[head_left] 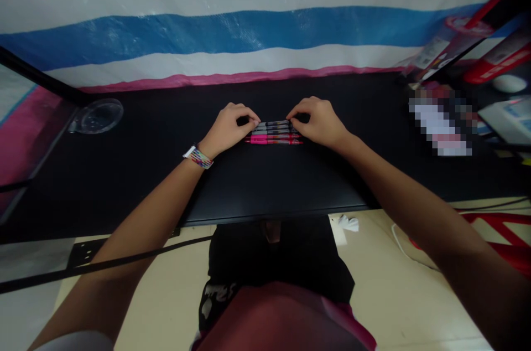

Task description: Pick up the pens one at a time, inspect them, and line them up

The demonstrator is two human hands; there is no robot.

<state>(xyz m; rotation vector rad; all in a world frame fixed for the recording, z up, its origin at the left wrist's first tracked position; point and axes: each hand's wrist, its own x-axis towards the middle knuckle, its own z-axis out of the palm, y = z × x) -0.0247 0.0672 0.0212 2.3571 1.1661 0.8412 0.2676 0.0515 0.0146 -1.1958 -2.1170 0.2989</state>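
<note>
Pinching pens (271, 132), center of frame

Holding the top gray pen (274, 123) by both ends, thumb and finger together on left hand (229, 128) and right hand (318, 123) alike. Got pink pens (274, 141) just below, on the black desk (269, 185).

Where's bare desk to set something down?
Bare desk: between the clear container and left hand; between pens and near edge; between right hand and the pixelated pile. Crowded: the right end, with that pile and tubs; between the hands, pens.
</note>
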